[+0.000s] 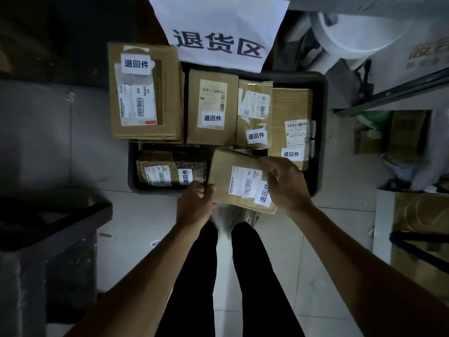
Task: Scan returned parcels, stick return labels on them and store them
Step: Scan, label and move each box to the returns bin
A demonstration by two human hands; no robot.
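Note:
I hold a small brown cardboard parcel (237,181) over the near right corner of a black floor tray (322,132). My left hand (195,206) grips its near left corner. My right hand (286,183) grips its right end, partly covering a white return label (263,194). A shipping label with a barcode sits on its top. The tray holds several labelled parcels: a patterned box (170,172) at the near left, a tall box (211,107), a taped box (254,113) and a box (292,125) at the right. A large box (145,91) overlaps the tray's far left corner.
A white paper sign (218,30) with large black characters hangs behind the tray. A dark bin (51,242) stands at the left. Shelving, cardboard boxes (418,234) and a white roll (352,37) crowd the right. A loose label (155,243) lies on the tiled floor. My legs stand below the tray.

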